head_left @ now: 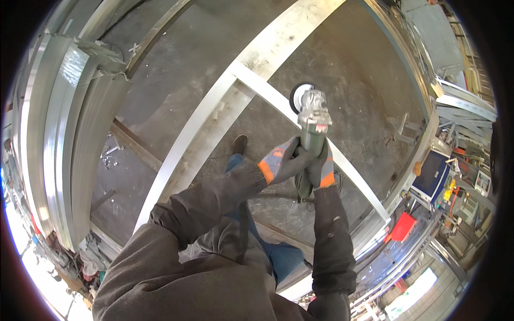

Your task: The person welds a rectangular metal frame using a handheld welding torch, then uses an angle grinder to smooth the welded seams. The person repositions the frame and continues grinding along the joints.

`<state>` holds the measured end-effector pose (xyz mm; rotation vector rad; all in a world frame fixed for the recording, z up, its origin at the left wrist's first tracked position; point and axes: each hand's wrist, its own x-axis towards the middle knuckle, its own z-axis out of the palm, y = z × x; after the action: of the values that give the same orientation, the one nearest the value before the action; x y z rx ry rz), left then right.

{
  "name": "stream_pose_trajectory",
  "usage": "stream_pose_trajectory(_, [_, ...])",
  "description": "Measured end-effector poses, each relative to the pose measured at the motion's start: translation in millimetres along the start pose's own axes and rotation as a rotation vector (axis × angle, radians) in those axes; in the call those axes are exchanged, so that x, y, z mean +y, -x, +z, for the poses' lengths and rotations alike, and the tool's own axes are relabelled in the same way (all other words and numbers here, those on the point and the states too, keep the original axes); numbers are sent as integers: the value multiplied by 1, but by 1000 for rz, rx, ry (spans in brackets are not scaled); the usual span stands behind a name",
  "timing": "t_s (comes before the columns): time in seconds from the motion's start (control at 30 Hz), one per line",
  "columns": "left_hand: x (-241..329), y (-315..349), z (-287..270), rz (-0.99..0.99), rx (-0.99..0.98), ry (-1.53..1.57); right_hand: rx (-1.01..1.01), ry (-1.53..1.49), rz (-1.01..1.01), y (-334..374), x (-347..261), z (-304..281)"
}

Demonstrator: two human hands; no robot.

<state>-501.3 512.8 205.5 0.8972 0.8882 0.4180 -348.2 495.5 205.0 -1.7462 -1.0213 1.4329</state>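
Observation:
An angle grinder (pixel 315 123) with a green body and a grey metal head is between my two gloved hands. Its round disc (pixel 302 97), pale with a dark rim, points away from me. My left hand (pixel 284 161), in a grey and orange glove, closes on the body from the left. From the right, my right hand (pixel 321 166) wraps round the rear part; some of its fingers are hidden. Below the grinder runs a narrow pale metal bar (pixel 350 171), joined to a wider metal beam (pixel 198 115). I cannot tell whether the disc touches the bar.
Long metal profiles (pixel 59 134), partly in clear wrap, are stacked at the left. A wooden batten (pixel 136 144) lies on the dark floor. On the right are a blue-topped case (pixel 430 174), a red sheet-like object (pixel 402 227) and assorted tools. A dark cable (pixel 273 196) trails below my hands.

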Motion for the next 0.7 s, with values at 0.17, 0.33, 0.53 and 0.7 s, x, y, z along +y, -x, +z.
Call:
stream_pose_trajectory(0.17, [15, -21, -7, 172, 19, 39, -70, 55, -64, -21, -28, -21])
stream_pose_trajectory(0.33, [4, -43, 1, 432, 91, 58, 41, 480, -201, -51, -9, -50])
stream_pose_trajectory(0.53, [32, -48, -37, 366, 195, 61, 20, -43, -274, -115, -3, -1])
stream_pose_trajectory(0.7, [29, -55, -61, 266, 331, 72, -327, 347, -321, -160, -32, 15])
